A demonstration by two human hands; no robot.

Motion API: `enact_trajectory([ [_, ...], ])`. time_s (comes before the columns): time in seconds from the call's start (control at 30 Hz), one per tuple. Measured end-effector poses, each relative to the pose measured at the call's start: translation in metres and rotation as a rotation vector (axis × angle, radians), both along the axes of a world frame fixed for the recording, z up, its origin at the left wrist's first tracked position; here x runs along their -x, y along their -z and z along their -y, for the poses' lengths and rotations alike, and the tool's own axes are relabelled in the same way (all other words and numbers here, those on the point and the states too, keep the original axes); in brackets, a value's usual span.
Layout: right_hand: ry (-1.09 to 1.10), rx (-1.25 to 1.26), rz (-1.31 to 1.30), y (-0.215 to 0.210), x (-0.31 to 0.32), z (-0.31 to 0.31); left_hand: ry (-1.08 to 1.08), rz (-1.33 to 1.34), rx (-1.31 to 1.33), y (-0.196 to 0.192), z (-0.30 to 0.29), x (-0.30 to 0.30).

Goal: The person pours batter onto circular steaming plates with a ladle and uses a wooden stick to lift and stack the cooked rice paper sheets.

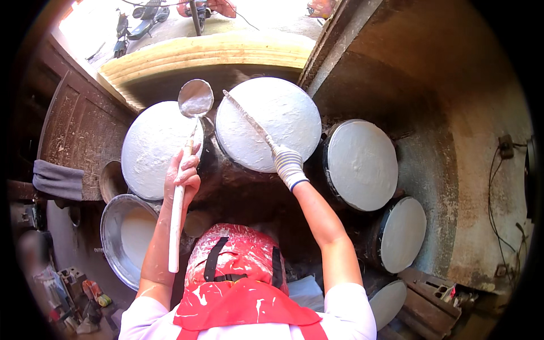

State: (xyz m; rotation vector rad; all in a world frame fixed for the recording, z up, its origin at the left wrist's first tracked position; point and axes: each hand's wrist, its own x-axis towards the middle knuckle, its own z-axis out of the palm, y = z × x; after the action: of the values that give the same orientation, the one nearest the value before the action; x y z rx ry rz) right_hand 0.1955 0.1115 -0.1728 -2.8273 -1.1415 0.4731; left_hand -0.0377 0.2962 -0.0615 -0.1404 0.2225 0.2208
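My left hand [186,175], bare and smeared with white, grips the long pale handle of a ladle [196,97]. The ladle's metal cup, coated inside with white batter, is over the gap between two round griddles. In a striped knit glove, my right hand [289,164] holds a long thin spatula [246,116] caked in white. Its blade slants across the left part of the middle round griddle [277,124], which is spread with white batter. To the left is another white-covered round griddle [156,150]. Below it sits a metal basin [111,252] with white liquid inside.
More white-topped rounds curve along the right: one [362,164], another [403,234], and a partly hidden one [388,303]. A wooden ledge [209,52] crosses the front; scooters [144,20] stand outside. A grey cloth [58,179] hangs at left. Cables [492,209] run down the right wall.
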Motion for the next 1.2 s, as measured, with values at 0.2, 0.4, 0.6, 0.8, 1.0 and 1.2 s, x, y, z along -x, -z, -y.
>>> enact_trajectory([
  [0.2,0.021,-0.293,-0.117,-0.002,-0.063,0.016,-0.074,-0.028,-0.015,-0.005,0.043,-0.042],
  [0.4,0.074,-0.250,-0.167,-0.004,-0.088,0.052,-0.093,0.040,-0.024,0.005,0.078,-0.074],
  [0.6,0.586,-0.508,0.081,-0.019,-0.212,0.212,-0.017,-0.042,-0.089,0.002,0.111,-0.103],
  [0.8,0.421,-0.379,0.153,-0.041,-0.309,0.311,0.053,-0.083,-0.022,0.018,0.146,-0.125],
  [1.0,0.228,-0.255,0.057,-0.018,-0.354,0.264,0.095,-0.083,0.054,0.026,0.170,-0.134],
  [1.2,0.240,0.010,-0.045,-0.074,-0.341,0.251,0.099,-0.081,0.014,0.032,0.162,-0.116],
])
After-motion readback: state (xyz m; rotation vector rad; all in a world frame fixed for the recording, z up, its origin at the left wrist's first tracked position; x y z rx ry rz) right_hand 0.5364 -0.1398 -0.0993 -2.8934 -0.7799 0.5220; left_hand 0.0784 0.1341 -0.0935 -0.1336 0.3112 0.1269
